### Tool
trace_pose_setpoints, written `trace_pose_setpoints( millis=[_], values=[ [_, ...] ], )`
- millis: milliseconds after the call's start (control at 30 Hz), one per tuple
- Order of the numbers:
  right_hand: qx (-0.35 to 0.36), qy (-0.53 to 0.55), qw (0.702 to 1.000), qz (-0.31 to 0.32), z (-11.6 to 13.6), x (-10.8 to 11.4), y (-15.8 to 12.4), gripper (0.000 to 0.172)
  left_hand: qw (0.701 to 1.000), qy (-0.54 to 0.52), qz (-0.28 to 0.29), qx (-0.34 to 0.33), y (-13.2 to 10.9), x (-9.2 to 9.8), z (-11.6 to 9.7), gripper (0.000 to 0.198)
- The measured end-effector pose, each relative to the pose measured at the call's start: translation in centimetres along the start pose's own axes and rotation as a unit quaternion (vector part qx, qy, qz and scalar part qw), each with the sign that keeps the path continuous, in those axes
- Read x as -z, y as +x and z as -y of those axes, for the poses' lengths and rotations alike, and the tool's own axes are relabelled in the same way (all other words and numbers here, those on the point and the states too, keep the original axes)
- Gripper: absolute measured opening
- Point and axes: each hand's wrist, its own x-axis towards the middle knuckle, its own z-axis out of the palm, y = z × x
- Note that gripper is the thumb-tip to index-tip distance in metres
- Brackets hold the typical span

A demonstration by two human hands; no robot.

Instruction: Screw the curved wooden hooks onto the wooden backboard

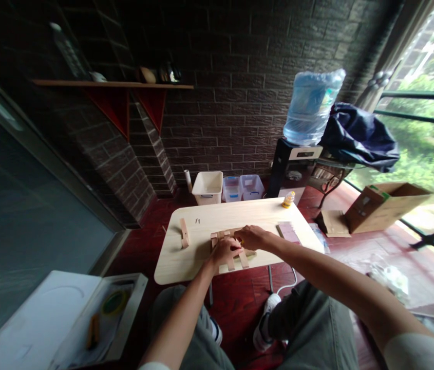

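Observation:
A small assembly of pale wooden slats (243, 259) lies near the front middle of the table. My left hand (225, 251) rests on it, its fingers bent around the wood. Just to the right, my right hand (254, 237) is closed with its fingertips down at the same wood, close to the left fingers. Something small and yellowish shows at the right fingertips, too small to name. A separate wooden piece (185, 234) lies to the left. Beyond it are a few tiny dark metal parts (197, 221), perhaps screws.
The light table (178, 267) carries a yellow-capped bottle (288, 199) at the far right and a flat mauve item (289, 233). Bins (207, 187) stand behind it. A water dispenser (294, 169) and a cardboard box (374, 208) are rightward; an open white case (124, 318) is lower left.

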Motion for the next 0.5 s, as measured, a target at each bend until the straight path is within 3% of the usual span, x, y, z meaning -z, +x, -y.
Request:
trace_pose_setpoints(
  millis=[167, 400, 500],
  values=[
    [0.005, -0.051, 0.999, 0.004, 0.7, 0.0, 0.3, 0.021, 1.0, 0.015, -0.006, 0.011, -0.2, -0.3, -0.1, 0.021],
    [-0.081, -0.013, 0.997, -0.009, 1.1, -0.5, -0.2, 0.031, 1.0, 0.011, -0.008, 0.008, 0.1, -0.7, 0.8, 0.017],
    [-0.057, -0.01, 0.998, -0.011, 0.6, -0.5, -0.6, 0.034, 1.0, -0.012, -0.006, -0.005, 0.1, -0.6, 0.8, 0.015]
  ],
)
